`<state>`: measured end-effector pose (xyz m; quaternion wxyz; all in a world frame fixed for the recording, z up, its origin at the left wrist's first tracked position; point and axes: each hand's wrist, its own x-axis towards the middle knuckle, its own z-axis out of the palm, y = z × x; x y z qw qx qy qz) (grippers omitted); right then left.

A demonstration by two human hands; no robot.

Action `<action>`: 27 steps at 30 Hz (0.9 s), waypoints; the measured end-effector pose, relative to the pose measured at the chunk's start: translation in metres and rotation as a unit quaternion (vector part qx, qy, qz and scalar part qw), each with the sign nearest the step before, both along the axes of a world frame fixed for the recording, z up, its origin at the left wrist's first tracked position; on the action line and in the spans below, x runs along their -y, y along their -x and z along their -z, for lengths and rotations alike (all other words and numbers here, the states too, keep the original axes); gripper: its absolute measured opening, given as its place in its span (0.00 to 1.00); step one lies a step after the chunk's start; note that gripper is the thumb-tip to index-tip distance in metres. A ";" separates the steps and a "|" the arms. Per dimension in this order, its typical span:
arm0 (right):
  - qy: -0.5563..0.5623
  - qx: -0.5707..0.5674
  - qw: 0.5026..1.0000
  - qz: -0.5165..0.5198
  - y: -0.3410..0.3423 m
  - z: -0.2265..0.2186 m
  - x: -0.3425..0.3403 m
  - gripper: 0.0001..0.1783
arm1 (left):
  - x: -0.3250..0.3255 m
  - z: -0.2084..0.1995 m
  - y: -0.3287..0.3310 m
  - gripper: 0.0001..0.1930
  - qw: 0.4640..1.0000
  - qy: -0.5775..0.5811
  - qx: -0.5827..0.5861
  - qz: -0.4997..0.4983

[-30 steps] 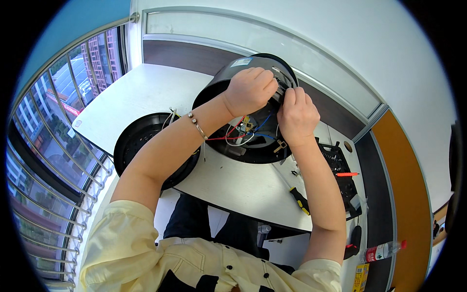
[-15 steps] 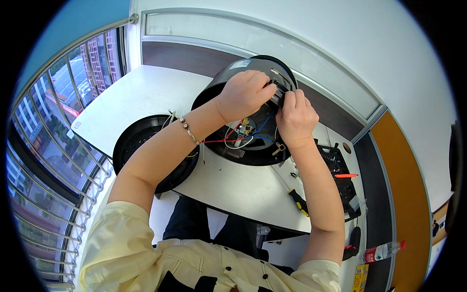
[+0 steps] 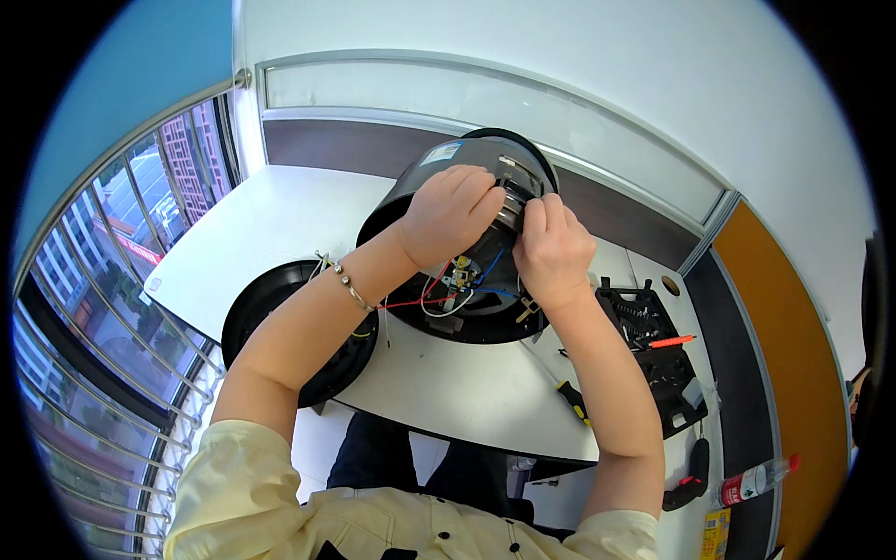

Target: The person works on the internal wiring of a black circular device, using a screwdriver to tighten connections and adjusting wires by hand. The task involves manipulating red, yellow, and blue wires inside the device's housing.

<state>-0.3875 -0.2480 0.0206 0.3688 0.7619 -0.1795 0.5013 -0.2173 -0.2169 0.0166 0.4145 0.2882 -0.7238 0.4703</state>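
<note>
A dark grey cylindrical appliance housing lies tilted on its side, its open underside facing me. Red, blue and white wires and a small brass-coloured component show inside it. Near the upper right of the housing sits a dark, shiny fitting, partly hidden by my fingers. My left hand is closed at its left side, and my right hand pinches its right side. Below my left forearm, a round black base rests on the table, joined to the housing by wires.
A black tool case lies open to the right, with an orange-red pen-like tool across it. A yellow-black screwdriver is beside my right forearm. Farther right are a black-red tool, a plastic bottle and a yellow box.
The whole scene sits slightly lower in view as my head has shifted. Both hands stay at the fitting, with only a slight change in their position on it.
</note>
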 end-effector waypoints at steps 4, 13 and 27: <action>0.008 0.010 1.000 -0.010 -0.001 0.004 0.005 0.07 | -0.002 -0.005 0.003 0.15 1.000 0.023 0.009 -0.002; -0.010 0.017 1.000 -0.022 0.003 0.002 0.006 0.05 | -0.001 -0.005 0.002 0.17 0.999 -0.004 0.020 -0.026; 0.038 0.033 0.998 -0.041 0.012 0.019 0.016 0.05 | 0.008 0.010 -0.004 0.20 0.998 -0.039 0.026 -0.030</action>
